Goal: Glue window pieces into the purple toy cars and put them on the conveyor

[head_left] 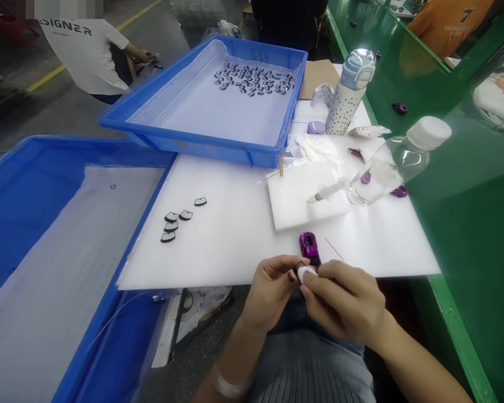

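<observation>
My left hand (273,288) is closed in a pinch on a small dark piece, mostly hidden by the fingers, just past the table's near edge. My right hand (348,299) is closed too, its fingertips pressing a small white wad (306,272), which looks like cloth, against that piece. Directly beyond my fingers, a purple toy car (309,246) sits on the white foam sheet (231,240). A thin needle-like rod (334,249) lies right of the car. Several small dark-rimmed clear windows (171,226) lie at the left of the sheet.
A blue tray (189,143) with several small dark parts (254,78) stands at the back; another blue tray (121,246) is at left. A clear bottle (392,159), a dotted flask (348,98) and a syringe-like applicator (327,191) on a foam pad (292,207) stand or lie right.
</observation>
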The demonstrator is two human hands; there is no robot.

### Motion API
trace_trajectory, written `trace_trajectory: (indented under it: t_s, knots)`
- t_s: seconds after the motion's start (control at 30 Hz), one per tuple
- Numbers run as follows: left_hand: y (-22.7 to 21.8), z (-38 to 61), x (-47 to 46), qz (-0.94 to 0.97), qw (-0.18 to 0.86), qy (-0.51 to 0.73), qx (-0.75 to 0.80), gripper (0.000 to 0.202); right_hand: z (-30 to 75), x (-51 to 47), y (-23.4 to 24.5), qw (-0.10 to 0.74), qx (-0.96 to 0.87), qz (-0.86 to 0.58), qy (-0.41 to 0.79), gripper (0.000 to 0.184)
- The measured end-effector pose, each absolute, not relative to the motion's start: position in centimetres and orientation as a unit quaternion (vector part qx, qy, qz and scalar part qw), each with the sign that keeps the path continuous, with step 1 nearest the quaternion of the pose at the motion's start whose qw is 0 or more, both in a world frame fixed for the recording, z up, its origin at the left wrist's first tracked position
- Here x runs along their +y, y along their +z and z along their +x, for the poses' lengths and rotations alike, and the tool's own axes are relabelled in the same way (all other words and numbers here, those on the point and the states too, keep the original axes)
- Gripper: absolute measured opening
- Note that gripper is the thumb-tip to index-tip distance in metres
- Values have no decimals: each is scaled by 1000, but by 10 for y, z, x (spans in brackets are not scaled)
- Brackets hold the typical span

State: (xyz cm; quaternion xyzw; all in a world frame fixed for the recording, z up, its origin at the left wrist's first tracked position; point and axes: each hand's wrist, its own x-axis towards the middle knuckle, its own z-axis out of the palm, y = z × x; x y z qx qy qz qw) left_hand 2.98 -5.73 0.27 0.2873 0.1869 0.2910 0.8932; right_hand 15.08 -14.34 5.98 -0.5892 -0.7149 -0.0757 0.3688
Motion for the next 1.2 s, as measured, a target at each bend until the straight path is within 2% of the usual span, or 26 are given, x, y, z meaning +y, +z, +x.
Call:
trace_trajectory:
  t_s: [0.1,0.2,0.3,0.4,0.47,0.53,0.6,0.73,0.8,1.07,1.2]
  knots:
    - [3,28,-57,305,886,295,187,22,167,-161,63,367,-695,-616,-54,14]
    - [5,20,-53,404,836,308,205,23,196,-177,55,475,-549,-685,-56,10]
    - [7,12,-47,617,637,374,271,19,226,-182,36,581,-337,-735,-94,16]
    - [7,13,-43,774,404,411,261,20,245,-180,21,667,-175,-702,-178,15]
    - [4,19,-44,815,341,416,216,21,245,-178,20,732,-118,-650,-164,18]
    - [0,26,-46,832,320,413,188,20,236,-178,23,779,-110,-612,-84,24]
    - [-4,31,-48,843,314,396,186,18,221,-179,27,748,-166,-642,4,26]
    - [-6,31,-49,849,326,363,205,22,193,-184,25,519,-383,-757,104,19]
    - [-4,29,-48,841,343,355,220,24,188,-186,22,456,-436,-768,108,16]
    - [0,33,-48,835,355,328,262,20,192,-184,16,443,-453,-771,59,12]
    - [5,29,-40,843,382,267,266,23,179,-181,18,425,-529,-733,-43,5]
